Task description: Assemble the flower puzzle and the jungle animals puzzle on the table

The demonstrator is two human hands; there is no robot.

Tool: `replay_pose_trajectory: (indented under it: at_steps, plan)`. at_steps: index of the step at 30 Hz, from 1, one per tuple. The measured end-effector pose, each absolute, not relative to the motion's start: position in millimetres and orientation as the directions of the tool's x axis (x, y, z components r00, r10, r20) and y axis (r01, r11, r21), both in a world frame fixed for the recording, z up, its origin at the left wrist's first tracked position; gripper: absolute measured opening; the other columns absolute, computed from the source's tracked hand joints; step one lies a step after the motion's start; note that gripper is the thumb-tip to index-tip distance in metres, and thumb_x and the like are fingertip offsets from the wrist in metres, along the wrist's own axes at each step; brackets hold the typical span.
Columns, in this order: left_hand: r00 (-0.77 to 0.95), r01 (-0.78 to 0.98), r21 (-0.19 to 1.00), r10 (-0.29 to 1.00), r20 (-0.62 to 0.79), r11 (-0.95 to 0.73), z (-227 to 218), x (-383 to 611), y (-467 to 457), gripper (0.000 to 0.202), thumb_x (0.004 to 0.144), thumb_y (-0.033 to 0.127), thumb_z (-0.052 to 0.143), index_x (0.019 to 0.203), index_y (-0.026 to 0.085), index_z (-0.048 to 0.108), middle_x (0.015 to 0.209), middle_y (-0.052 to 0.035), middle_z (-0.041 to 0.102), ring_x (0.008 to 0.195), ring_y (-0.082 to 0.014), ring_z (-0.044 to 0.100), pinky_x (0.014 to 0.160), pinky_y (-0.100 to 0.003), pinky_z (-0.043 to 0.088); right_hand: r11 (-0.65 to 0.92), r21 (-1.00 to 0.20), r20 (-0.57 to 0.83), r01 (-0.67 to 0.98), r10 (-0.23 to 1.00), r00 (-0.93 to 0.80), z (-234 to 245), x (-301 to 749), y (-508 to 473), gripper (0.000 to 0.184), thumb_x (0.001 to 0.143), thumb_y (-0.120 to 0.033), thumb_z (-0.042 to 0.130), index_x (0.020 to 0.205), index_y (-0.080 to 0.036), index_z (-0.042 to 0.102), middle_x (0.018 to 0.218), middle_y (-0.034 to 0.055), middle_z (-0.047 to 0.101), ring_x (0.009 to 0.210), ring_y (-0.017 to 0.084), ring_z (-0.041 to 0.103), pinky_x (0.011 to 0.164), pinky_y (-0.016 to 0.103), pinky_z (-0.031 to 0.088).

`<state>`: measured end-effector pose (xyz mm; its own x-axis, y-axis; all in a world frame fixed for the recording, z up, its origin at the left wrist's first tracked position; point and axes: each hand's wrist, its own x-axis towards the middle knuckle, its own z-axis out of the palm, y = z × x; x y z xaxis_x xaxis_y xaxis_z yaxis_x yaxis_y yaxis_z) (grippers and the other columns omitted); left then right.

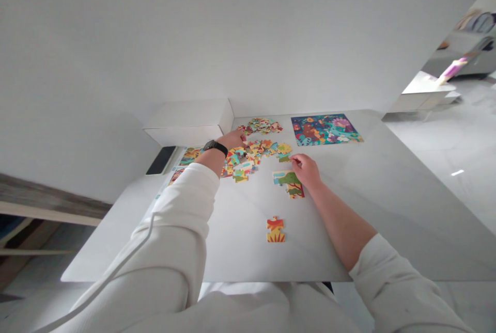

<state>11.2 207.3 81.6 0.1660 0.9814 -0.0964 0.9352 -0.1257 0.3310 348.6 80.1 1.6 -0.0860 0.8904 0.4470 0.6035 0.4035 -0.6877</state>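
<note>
Flat colourful jigsaw pieces (251, 156) heaped mid-table (387, 209), smooth white top. Left hand (232, 140) palm-down on heap, fingers curled, grip unclear. Right hand (307, 170) fingertips bunched at green-yellow piece (284, 158), pinch unclear, beside joined cluster (289, 182). White box (189, 121) closed, contents hidden. Orange pair (275, 230) near table edge, long axis pointing away from person

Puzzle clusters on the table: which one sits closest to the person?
The orange-and-yellow cluster, lying alone, nearer than the green cluster by the right hand.
</note>
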Motion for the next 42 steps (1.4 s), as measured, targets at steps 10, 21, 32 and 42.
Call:
replay_pose_trajectory:
  at_steps: [10, 21, 32, 42]
  plan:
    - [-0.142, 0.833, 0.553, 0.980, 0.142, 0.041, 103, -8, 171, 0.013, 0.080, 0.021, 0.076, 0.093, 0.019, 0.077, 0.090, -0.0048, 0.078, 0.077, -0.0190, 0.067, 0.073, -0.030, 0.049, 0.389, -0.695, 0.426, 0.604, 0.900, -0.089, 4, 351, 81, 0.021, 0.094, -0.025, 0.057, 0.096, -0.024, 0.078, 0.105, 0.0105, 0.083, 0.094, 0.028, 0.077, 0.095, 0.044, 0.061]
    - [-0.109, 0.515, 0.847, 0.969, 0.220, -0.134, 111, 1, 92, 0.029, 0.083, 0.039, 0.082, 0.103, 0.018, 0.079, 0.090, -0.0050, 0.078, 0.071, -0.0164, 0.068, 0.066, -0.028, 0.052, 0.433, -0.687, 0.479, 0.584, 0.874, -0.084, 12, 349, 76, 0.020, 0.097, -0.029, 0.057, 0.098, -0.024, 0.077, 0.105, 0.0113, 0.082, 0.093, 0.027, 0.076, 0.094, 0.045, 0.062]
    - [0.028, 0.129, 0.985, 0.994, 0.109, -0.112, 33, 74, 34, 0.048, 0.080, 0.057, 0.089, 0.106, 0.019, 0.081, 0.097, -0.0077, 0.080, 0.077, -0.0175, 0.073, 0.074, -0.032, 0.063, 0.308, -0.885, 0.252, 0.348, 0.947, -0.199, 33, 305, 31, 0.038, 0.096, -0.059, 0.064, 0.115, -0.027, 0.071, 0.097, 0.0056, 0.080, 0.083, 0.023, 0.075, 0.076, 0.034, 0.061]
    - [0.125, -0.037, 0.998, 0.990, 0.061, -0.057, 10, 83, 23, 0.048, 0.080, 0.060, 0.090, 0.096, 0.019, 0.071, 0.089, -0.0047, 0.076, 0.078, -0.0160, 0.074, 0.081, -0.034, 0.065, 0.208, -0.935, 0.178, 0.288, 0.976, -0.126, 19, 310, 39, 0.039, 0.087, -0.062, 0.072, 0.098, -0.025, 0.071, 0.082, 0.0029, 0.079, 0.073, 0.022, 0.073, 0.069, 0.034, 0.058]
